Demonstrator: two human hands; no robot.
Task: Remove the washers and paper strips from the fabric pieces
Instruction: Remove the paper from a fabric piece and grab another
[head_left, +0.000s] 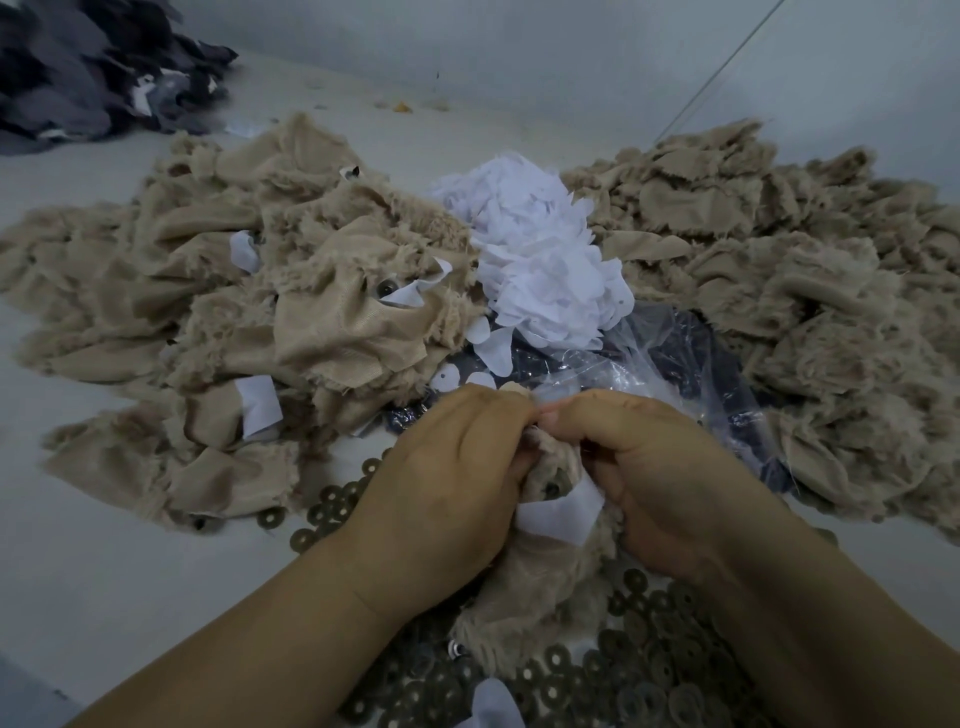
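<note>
Here the left hand (441, 483) and right hand (660, 483) both pinched one tan fabric piece (540, 571) between them, fingers curled. Its paper strip (561, 514) lay just below the fingertips, nearer the right hand, slanting down-right; a washer (551, 487) seemingly sat just above it.

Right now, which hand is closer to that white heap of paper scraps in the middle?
Left, narrowly. The left hand sits just below and left of the paper heap; the right hand is below and slightly right, over the plastic bag. Both grip the fabric piece.
</note>
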